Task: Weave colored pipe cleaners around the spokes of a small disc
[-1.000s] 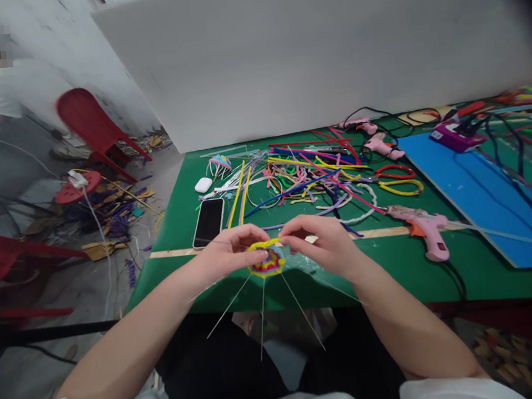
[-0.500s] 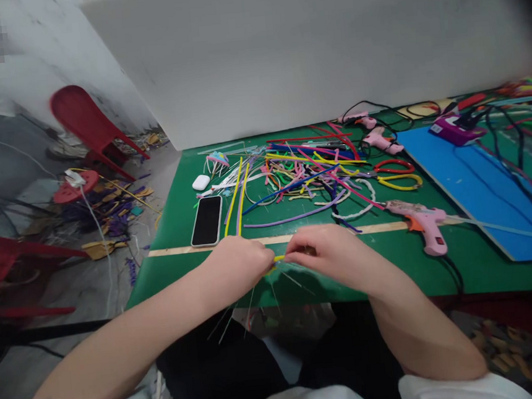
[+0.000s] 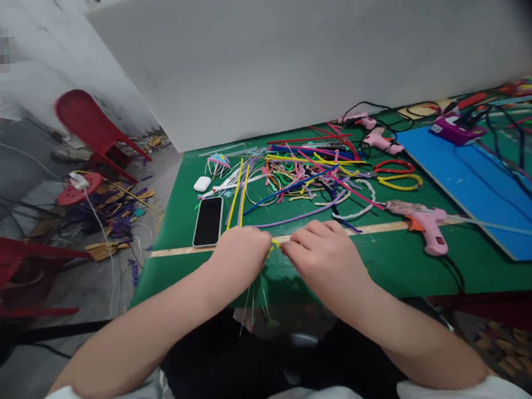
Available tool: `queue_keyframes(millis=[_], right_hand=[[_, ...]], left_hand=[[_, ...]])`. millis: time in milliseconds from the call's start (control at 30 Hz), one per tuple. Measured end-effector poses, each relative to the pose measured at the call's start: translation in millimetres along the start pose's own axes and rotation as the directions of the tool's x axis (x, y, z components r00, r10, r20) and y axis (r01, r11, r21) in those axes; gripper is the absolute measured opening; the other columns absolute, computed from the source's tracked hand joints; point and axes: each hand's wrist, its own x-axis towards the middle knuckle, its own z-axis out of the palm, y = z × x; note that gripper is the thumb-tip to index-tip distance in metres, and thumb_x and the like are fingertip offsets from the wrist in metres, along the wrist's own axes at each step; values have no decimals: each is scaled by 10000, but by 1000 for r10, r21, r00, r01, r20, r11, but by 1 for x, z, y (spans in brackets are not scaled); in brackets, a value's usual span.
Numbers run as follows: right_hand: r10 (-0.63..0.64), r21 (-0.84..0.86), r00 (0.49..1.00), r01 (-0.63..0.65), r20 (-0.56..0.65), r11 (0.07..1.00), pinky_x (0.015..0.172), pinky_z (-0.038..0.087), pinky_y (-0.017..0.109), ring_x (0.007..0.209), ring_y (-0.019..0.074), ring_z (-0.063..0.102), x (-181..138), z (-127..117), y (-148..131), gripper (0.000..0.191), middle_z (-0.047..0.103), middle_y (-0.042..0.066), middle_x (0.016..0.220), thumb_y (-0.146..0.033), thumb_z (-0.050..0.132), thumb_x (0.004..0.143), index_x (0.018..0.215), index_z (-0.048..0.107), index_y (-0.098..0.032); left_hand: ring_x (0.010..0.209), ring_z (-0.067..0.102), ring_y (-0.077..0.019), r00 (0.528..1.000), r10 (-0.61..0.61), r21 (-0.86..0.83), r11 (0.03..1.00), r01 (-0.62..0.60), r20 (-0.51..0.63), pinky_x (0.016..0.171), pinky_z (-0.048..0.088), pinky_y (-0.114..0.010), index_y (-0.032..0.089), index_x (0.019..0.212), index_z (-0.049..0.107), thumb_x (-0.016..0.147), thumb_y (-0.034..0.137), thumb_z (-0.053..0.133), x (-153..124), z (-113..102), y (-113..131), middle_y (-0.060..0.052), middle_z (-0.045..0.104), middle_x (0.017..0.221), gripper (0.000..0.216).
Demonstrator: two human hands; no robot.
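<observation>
Both hands meet just above the near part of the green table (image 3: 184,281). My left hand (image 3: 247,251) is closed around a bundle hidden in its palm; several thin bare wires (image 3: 251,303) hang below it. A short piece of yellow pipe cleaner (image 3: 275,242) bridges the gap between the hands. My right hand (image 3: 319,250) pinches the other end of it, palm down with fingers curled. Beyond the left hand lie two long yellow pipe cleaners (image 3: 235,193), next to a phone (image 3: 208,222). A heap of coloured pipe cleaners (image 3: 301,174) spreads behind the hands.
To the right lie a pink glue gun (image 3: 424,223), pliers with red and yellow handles (image 3: 397,182) and a blue board (image 3: 481,205). A purple power strip (image 3: 458,128) trails cables. A white panel (image 3: 304,53) stands behind. A red chair (image 3: 84,119) and another person are at the left.
My right hand has turned more palm down, its fingers curling over the yellow pipe cleaner. Both hands have risen slightly in view, and the wires below the left hand now hang closer together.
</observation>
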Motion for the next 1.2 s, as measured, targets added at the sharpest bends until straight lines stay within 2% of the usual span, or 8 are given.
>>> queue_keyframes(millis=[100,200,333,533,733,900,1000,1200], right_hand=[[41,65,997,-36,-70,997,815,300,407,797,191,487,1,2,-3,212,603,18,666,-115,485,849,725,634,-199],[45,184,990,-21,-132,983,1003,124,554,927,216,498,2,4,-4,262,615,11,703,-96,449,859,774,657,-231],[26,199,986,8,-165,980,1047,1,592,940,208,502,3,7,4,253,630,-2,736,-121,459,861,809,664,-260],[-33,155,994,49,-108,987,1059,79,545,873,176,502,9,4,22,235,656,-23,721,-191,474,875,759,667,-259],[-75,184,997,80,-34,980,1011,200,447,862,175,500,11,5,24,207,661,-4,737,-160,513,844,741,674,-238],[-101,436,969,-8,228,900,749,375,298,768,152,535,16,9,37,149,654,25,743,-223,550,841,785,685,-193],[-102,602,952,-97,288,793,670,388,255,739,137,548,16,5,47,153,655,23,744,-232,547,844,807,689,-192],[-182,722,918,-144,353,677,639,403,236,710,129,567,12,-5,57,172,657,20,760,-261,536,835,807,689,-189]], left_hand=[[566,593,-186,998,-34,-91,995,29,-47,497,341,-262,153,658,637,819,211,455,1,1,-12,-60,636,597,251],[559,571,-151,993,-57,-210,977,34,-105,505,320,-244,158,672,658,822,233,452,1,3,-23,-40,645,598,266],[533,535,-109,992,-90,-389,920,52,-83,487,295,-213,159,668,669,804,262,484,-1,2,-31,-11,642,588,252],[527,519,-85,998,-67,-582,812,45,-16,488,304,-187,163,747,694,818,336,487,-7,4,-35,12,646,596,279],[576,571,-112,1000,6,-430,903,-12,-15,513,329,-202,167,728,695,822,285,478,-8,9,-30,-20,675,646,264],[538,598,-153,987,80,-75,993,-91,-141,445,287,-236,148,655,637,832,262,448,-15,16,-18,-44,659,612,283],[481,587,-144,935,121,50,993,-110,-333,395,276,-239,150,693,622,844,249,445,-22,22,-14,-22,637,565,253],[641,657,-157,687,418,349,904,-247,-595,509,487,-245,103,933,607,826,107,462,-31,25,-13,-75,702,735,180]])
